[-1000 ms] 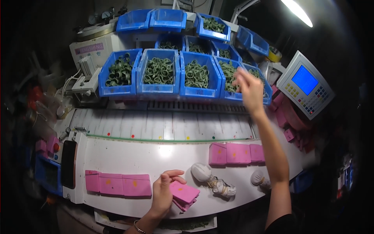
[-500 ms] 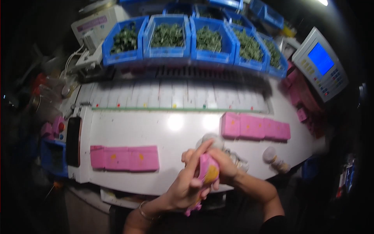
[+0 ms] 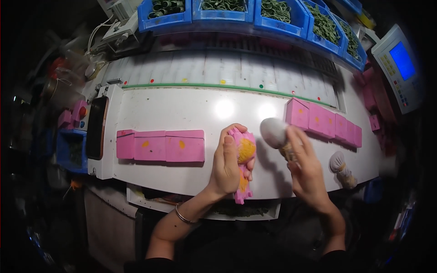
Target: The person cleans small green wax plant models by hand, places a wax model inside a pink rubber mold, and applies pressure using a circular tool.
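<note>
My left hand (image 3: 226, 164) is closed around a pink rubber mould piece (image 3: 234, 136) with yellow patches on its exposed face. The piece hangs over the table's front edge, its jagged lower end pointing toward me. To the right of it, my right hand (image 3: 306, 169) grips a cloth dabber with a rounded grey-white head (image 3: 274, 132) and a tan bound handle. The dabber is held above the table, apart from the mould. A second cloth dabber (image 3: 337, 162) lies on the table at the right, beyond my right hand.
Pink blocks stand in a left row (image 3: 184, 150) and a right row (image 3: 321, 122). Blue bins (image 3: 223, 15) of green pieces line the back. A dark phone-like slab (image 3: 97, 128) is at left, a device with a blue screen (image 3: 395, 68) at right. An open drawer (image 3: 255, 216) lies below the edge.
My hands have parted. The right has taken hold of a dabber and lifted it, while the left keeps the mould piece, now with its yellow face showing. The view has tilted downward.
</note>
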A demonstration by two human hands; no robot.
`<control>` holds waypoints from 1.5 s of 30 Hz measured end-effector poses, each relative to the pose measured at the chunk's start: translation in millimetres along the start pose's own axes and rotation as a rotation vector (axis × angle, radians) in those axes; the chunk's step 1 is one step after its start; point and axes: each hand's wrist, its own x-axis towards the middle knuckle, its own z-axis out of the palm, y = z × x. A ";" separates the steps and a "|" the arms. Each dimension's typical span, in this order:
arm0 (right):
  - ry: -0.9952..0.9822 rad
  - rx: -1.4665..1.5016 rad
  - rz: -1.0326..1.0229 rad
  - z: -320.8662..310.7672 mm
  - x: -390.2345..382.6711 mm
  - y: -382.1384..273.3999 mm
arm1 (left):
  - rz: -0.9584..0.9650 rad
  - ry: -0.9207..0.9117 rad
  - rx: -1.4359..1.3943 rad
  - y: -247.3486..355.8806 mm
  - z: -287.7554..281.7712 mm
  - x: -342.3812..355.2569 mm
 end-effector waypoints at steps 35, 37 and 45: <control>0.290 -0.508 -0.355 41.7 -4.0 -10.0 | 0.048 0.136 0.229 10.4 3.5 20.2; 0.258 -0.492 -0.348 39.8 -2.8 -8.9 | 0.072 0.125 0.276 7.2 -1.8 23.8; 0.144 -0.092 -0.179 9.9 -14.1 -16.5 | 0.309 0.124 0.319 17.9 -4.5 16.3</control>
